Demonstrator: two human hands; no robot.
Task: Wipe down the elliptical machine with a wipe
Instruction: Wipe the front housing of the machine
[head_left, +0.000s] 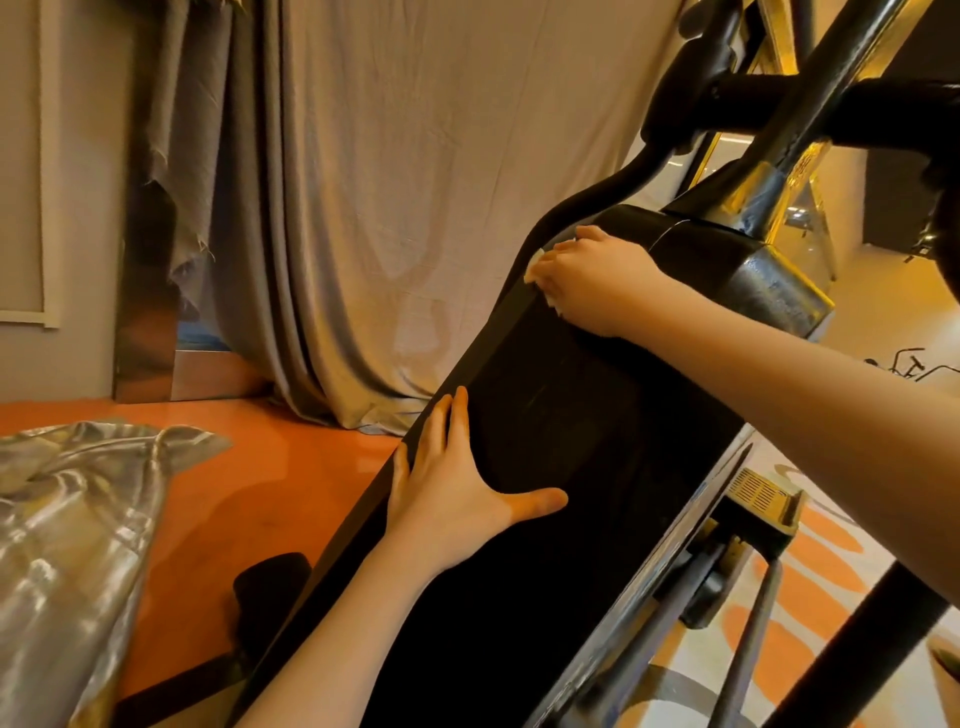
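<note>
Two hands on elliptical machine (561, 467) housing | right hand (592, 280) fingers curled around wipe (535, 262) at upper left edge | left hand (457, 488) splayed flat, bracing | firm overlapping strokes advised

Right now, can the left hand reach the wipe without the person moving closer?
Probably yes. The left hand lies flat on the black housing, lower down the same panel as the wipe under the right hand. Bare surface lies between them; only the right hand covers the wipe.
</note>
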